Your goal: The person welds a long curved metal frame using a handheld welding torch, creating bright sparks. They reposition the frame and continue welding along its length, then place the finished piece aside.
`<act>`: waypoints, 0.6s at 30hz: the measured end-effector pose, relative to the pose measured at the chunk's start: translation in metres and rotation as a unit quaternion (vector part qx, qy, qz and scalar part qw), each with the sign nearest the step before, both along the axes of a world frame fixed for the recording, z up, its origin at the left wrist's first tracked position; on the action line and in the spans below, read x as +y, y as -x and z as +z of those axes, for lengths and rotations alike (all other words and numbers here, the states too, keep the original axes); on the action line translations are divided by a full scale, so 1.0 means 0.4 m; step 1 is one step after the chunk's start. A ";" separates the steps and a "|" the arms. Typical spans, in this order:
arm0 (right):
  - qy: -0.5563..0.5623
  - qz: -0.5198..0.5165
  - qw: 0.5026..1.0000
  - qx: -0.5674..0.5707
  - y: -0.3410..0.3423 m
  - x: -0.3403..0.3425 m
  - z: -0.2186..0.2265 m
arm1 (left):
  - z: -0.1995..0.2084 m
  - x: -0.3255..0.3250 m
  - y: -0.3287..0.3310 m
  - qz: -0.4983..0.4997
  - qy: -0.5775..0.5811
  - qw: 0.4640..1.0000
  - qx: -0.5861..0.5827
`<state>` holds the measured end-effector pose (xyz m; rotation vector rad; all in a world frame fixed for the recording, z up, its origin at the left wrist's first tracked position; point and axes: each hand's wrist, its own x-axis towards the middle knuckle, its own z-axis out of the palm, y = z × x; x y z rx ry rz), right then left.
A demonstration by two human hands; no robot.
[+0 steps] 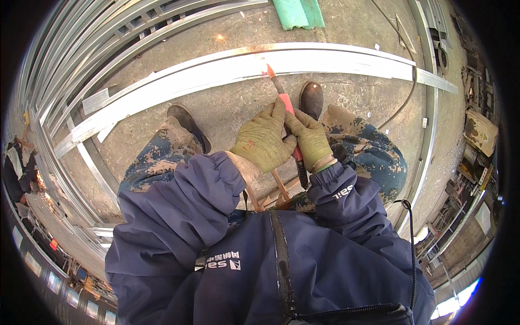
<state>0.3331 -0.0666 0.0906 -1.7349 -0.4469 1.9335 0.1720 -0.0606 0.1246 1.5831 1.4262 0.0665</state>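
In both gloved hands I hold a welding torch (286, 102) with a red handle and a dark neck. My left hand (261, 140), in a yellow-green glove, closes around the front of the handle. Just behind it, my right hand (311, 140) grips the handle in a matching glove. The torch's tip points away from me and meets a long pale metal beam (195, 76), where a small orange-white glow shows. A brownish scorched patch lies on the beam's far edge by the glow. The handle's underside is partly hidden by my fingers.
Stacked metal bars (70, 59) fill the left side. Green sheeting (298, 13) lies on the far floor. A dark cable (407, 97) curves across the beam's right end. A metal rail (430, 130) runs along the right. My boots (311, 99) stand just behind the beam.
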 end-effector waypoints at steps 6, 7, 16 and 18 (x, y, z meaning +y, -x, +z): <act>-0.002 -0.011 1.000 -0.002 0.013 0.005 0.009 | 0.011 0.005 0.002 0.004 0.028 1.000 0.006; -0.003 0.007 1.000 -0.007 0.010 0.005 0.008 | 0.026 0.016 0.005 0.005 0.053 0.999 0.003; -0.004 0.034 0.999 -0.005 0.004 0.010 0.008 | 0.013 0.014 0.007 -0.004 0.059 0.998 0.004; -0.001 0.023 1.000 -0.010 0.010 0.011 0.019 | -0.010 -0.006 0.004 0.000 0.004 1.000 0.007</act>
